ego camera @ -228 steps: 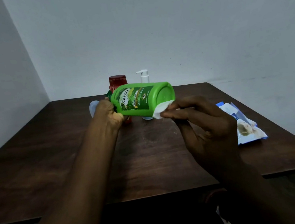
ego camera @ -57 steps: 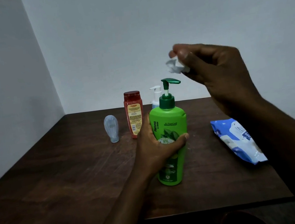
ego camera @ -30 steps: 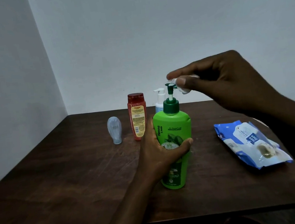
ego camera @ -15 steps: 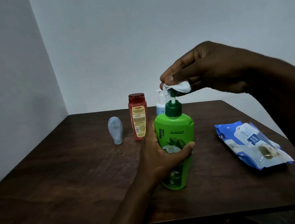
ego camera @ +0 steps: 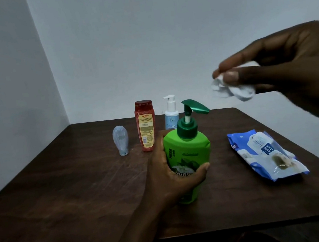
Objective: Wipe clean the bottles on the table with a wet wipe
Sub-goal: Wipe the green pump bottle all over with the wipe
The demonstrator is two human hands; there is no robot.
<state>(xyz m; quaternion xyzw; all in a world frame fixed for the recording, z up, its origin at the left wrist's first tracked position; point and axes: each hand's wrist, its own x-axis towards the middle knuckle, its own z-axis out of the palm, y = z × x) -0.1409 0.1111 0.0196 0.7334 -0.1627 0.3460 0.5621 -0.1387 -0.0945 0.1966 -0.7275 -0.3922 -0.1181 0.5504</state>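
A green pump bottle [ego camera: 188, 147] stands upright near the middle of the dark wooden table [ego camera: 64, 203]. My left hand [ego camera: 173, 177] wraps around its lower body. My right hand [ego camera: 280, 65] hovers up and to the right of the pump head, apart from it, pinching a crumpled white wet wipe [ego camera: 233, 89]. Behind the green bottle stand a red bottle [ego camera: 145, 125] and a small white pump bottle [ego camera: 171, 112]. A small clear bottle [ego camera: 120, 140] stands cap down to their left.
A blue and white pack of wet wipes [ego camera: 265, 154] lies on the table at the right, near the right edge. Pale walls meet in a corner behind the table. The table's front edge runs across the lower view.
My right hand with the wipe was on the green bottle's pump head half a second ago; it has lifted off and moved right. My left hand keeps its hold on the bottle.
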